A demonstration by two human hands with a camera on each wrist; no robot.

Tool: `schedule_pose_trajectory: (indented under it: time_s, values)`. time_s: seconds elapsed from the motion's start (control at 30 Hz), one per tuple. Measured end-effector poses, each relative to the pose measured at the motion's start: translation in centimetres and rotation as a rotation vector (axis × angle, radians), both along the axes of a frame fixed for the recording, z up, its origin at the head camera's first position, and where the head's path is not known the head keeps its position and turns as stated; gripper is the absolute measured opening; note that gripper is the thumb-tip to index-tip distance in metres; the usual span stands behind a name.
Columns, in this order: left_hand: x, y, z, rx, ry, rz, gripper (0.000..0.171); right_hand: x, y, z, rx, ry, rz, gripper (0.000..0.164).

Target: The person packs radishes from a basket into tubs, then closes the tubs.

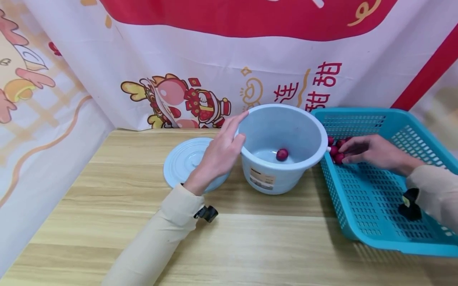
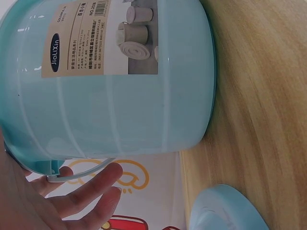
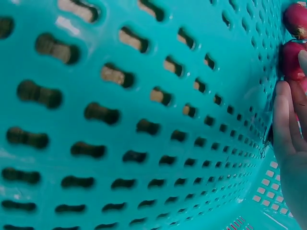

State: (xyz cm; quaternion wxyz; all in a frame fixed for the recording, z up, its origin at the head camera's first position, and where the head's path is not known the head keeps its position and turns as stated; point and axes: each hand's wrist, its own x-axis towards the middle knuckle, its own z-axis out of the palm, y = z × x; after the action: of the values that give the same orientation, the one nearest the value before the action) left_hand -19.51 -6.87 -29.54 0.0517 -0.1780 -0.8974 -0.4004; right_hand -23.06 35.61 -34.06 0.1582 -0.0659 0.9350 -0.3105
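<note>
My left hand [image 1: 222, 147] rests at the left rim of a light blue plastic bucket [image 1: 273, 174], its fingers fairly straight along the outside. In the left wrist view, those fingers [image 2: 98, 187] spread near the bucket's thin handle [image 2: 84, 173]. One dark red radish [image 1: 282, 154] lies on the bucket's floor. Inside the turquoise basket [image 1: 343, 210], my right hand [image 1: 375, 153] reaches to a small group of radishes [image 1: 338, 158] by the left wall. Its fingertips are right at them, with thumb and fingers apart. The right wrist view shows radishes [image 3: 293, 60] beside the fingertips.
A round light blue lid [image 1: 182, 161] lies on the wooden table [image 1: 107, 206], left of the bucket and partly behind my left arm. The basket stands close to the bucket's right side. A printed cloth [image 1: 200, 51] hangs behind the table.
</note>
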Motion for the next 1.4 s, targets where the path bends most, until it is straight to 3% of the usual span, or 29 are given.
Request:
schedule_pose_trajectory:
  time_s: [0.23, 0.47, 0.8, 1.03, 1.4]
  values:
    - [0.0, 0.0, 0.1, -0.001, -0.007, -0.002, 0.057, -0.1, -0.3, 0.0, 0.027, 0.007, 0.031, 0.049]
    - [0.0, -0.1, 0.0, 0.0, -0.011, 0.0, 0.058, -0.1, -0.3, 0.4, 0.048, 0.066, 0.006, 0.056]
    - [0.0, 0.0, 0.0, 0.0, -0.009, 0.003, 0.057, 0.1, 0.0, 2.2, 0.022, 0.098, -0.069, 0.072]
    - [0.1, 0.1, 0.1, -0.004, -0.012, 0.005, 0.057, 0.2, -0.8, 3.6, -0.001, 0.202, -0.151, 0.069]
    - [0.1, 0.1, 0.0, -0.01, -0.01, 0.006, 0.057, 0.7, -3.0, 6.5, -0.099, 0.315, -0.199, 0.066]
